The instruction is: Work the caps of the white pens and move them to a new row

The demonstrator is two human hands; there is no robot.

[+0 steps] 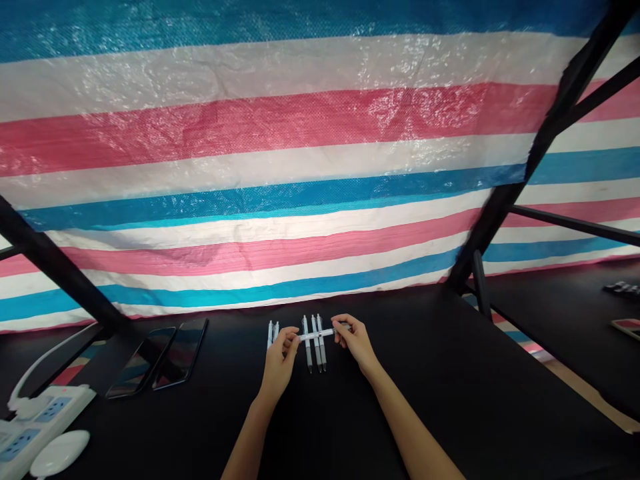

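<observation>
Between my two hands a white pen [320, 333] is held sideways, above the black table. My left hand [281, 357] pinches its left end with thumb and fingers, while my right hand [354, 339] grips its right end, partly covering it. Under the held pen, three white pens with grey grips [315, 350] lie side by side, tips toward me. A couple more white pens [271, 331] lie just left of them, partly hidden behind my left hand.
Two dark phones [181, 353] lie on the black table [225, 413] at the left. A white power strip [47, 417] and a white oval device [61, 452] sit at the near left. A striped tarp [280, 207] hangs behind, between black frame bars [493, 207].
</observation>
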